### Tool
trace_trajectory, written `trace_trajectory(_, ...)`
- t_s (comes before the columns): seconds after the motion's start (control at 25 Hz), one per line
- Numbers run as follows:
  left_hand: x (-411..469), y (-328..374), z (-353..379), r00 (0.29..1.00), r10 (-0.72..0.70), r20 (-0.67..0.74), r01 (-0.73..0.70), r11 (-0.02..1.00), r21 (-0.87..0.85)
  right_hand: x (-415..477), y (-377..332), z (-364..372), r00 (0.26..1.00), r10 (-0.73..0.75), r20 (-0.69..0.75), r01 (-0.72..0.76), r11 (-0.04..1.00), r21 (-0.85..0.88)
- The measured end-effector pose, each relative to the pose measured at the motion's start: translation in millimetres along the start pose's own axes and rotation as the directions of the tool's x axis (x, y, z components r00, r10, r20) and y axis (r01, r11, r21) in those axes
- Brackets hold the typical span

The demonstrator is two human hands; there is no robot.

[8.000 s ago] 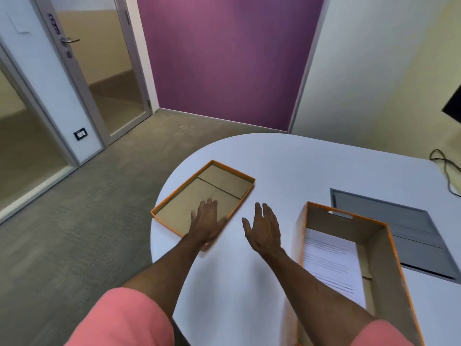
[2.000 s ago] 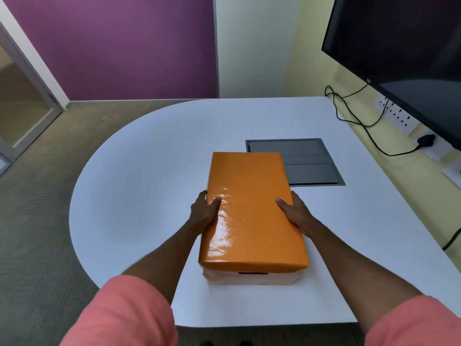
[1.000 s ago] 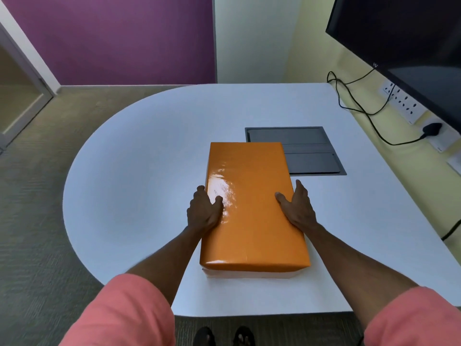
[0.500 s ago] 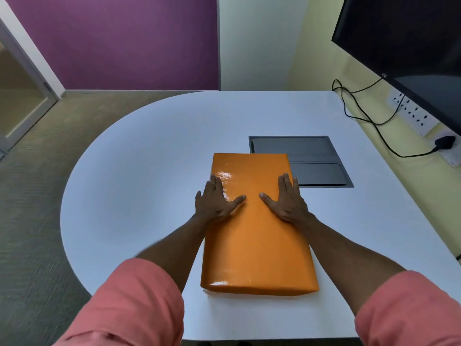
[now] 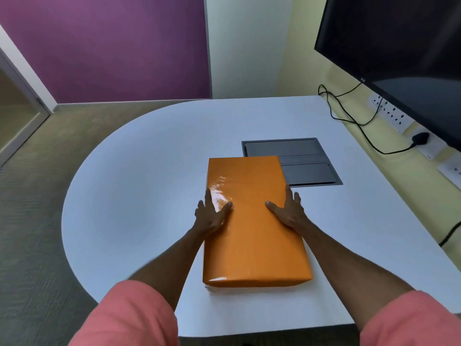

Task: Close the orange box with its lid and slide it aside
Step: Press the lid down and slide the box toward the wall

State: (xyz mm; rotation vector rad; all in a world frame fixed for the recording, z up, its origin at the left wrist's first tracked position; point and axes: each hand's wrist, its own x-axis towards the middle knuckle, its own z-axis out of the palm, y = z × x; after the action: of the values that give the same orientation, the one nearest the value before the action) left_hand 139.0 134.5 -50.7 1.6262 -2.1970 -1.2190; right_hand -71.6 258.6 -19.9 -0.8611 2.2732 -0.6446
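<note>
The orange box point(image 5: 252, 236) stands on the white table point(image 5: 139, 186) with its glossy orange lid fully down over it. It lies lengthwise away from me, near the table's front edge. My left hand point(image 5: 212, 217) clasps the lid's left edge, thumb on top and fingers over the side. My right hand point(image 5: 288, 211) clasps the right edge the same way. Both hands sit about midway along the box.
A grey flush panel point(image 5: 306, 166) is set into the table just behind and right of the box; the box's far right corner overlaps it. A dark monitor point(image 5: 399, 46), wall sockets point(image 5: 391, 116) and black cables point(image 5: 349, 116) line the right wall. Carpet lies left.
Half a second ago both palms lay flat on top of the lid. They have slid outward to its left and right edges. The box stays closed in about the same spot.
</note>
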Motion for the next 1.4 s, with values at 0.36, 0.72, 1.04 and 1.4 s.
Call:
trace_trajectory(0.36, -32, 7, 5, 0.996, 0.036, -0.082, -0.038, 0.999, -0.025, -28, 10, 5, 0.997, 0.016, -0.078, -0.003, 0.987, 0.162)
trace_trajectory(0.72, -44, 41, 12, 0.996, 0.084, -0.036, -0.085, 0.996, -0.029, -50, 20, -24, 0.987, 0.067, -0.146, -0.04, 0.982, 0.182)
trace_trajectory(1.04, -54, 133, 82, 0.989, 0.145, 0.013, -0.144, 0.987, -0.077, -52, 85, -115, 0.968, 0.112, -0.225, -0.065, 0.976, 0.206)
trace_trajectory(1.4, -89, 240, 221, 0.997, 0.06, 0.052, -0.051, 0.987, -0.152, -33, 209, -238, 0.971, 0.137, -0.195, -0.112, 0.984, 0.137)
